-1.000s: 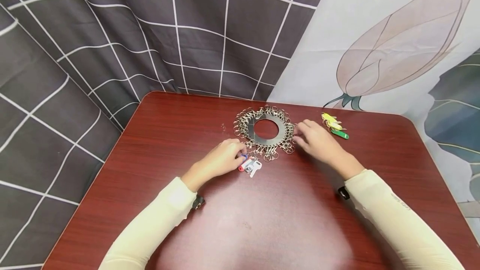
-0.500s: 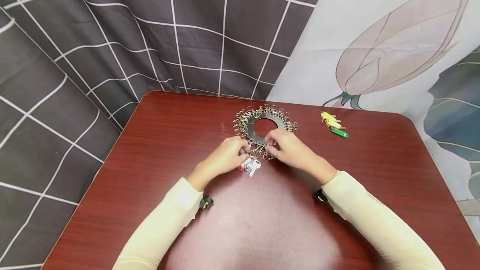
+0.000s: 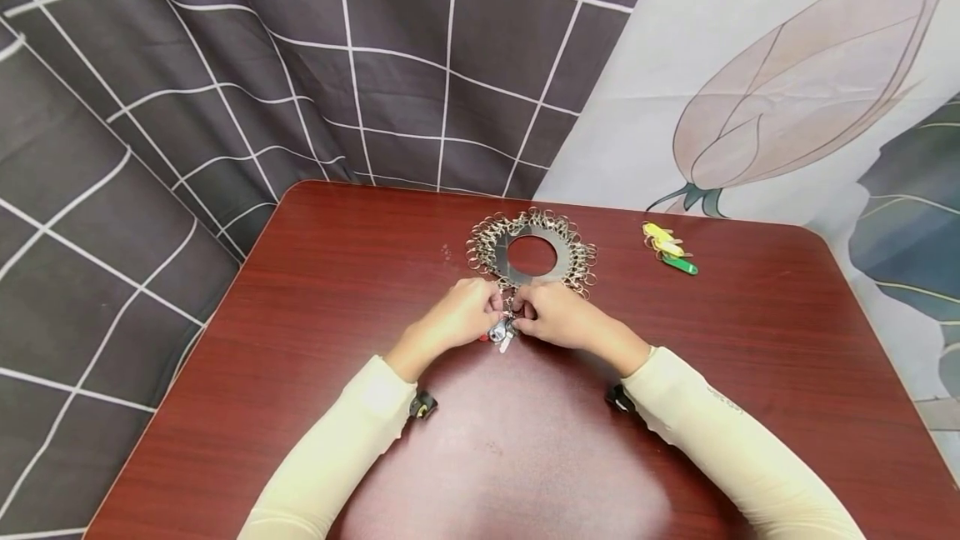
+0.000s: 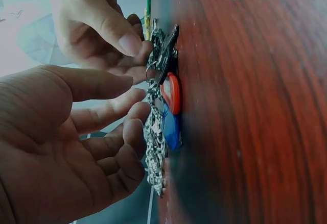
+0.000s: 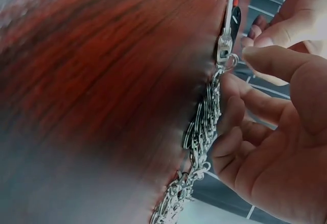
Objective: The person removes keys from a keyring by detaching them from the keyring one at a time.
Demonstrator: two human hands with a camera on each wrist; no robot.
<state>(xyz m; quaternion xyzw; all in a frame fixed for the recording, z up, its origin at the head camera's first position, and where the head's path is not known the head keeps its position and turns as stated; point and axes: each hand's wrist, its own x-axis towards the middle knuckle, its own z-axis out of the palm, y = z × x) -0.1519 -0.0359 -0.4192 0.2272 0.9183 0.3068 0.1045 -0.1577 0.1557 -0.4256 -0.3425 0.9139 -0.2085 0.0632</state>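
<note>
A flat metal disc [image 3: 558, 261] with a round hole lies at the back middle of the table, fringed with small metal clips and rings [image 3: 483, 244]. At its near edge lies a bunch of keys [image 3: 502, 332], with a red tag [image 4: 174, 95], a blue tag [image 4: 171, 128] and a silver key [image 5: 225, 49]. My right hand [image 3: 558, 315] holds a small metal ring [image 5: 236, 58] at the key's head between thumb and forefinger. My left hand [image 3: 456, 315] is close beside the bunch, its fingers loosely bent and its thumb and forefinger slightly apart.
Yellow and green tagged keys [image 3: 671, 250] lie at the back right of the dark red table [image 3: 360, 257]. Behind the table hang a dark checked curtain [image 3: 405, 98] and a pale cloth [image 3: 645, 132] with a flower print.
My right hand has moved left from the disc's right side, across its near edge to the keys. My left hand has shifted slightly right. The disc and the yellow and green tags stay put.
</note>
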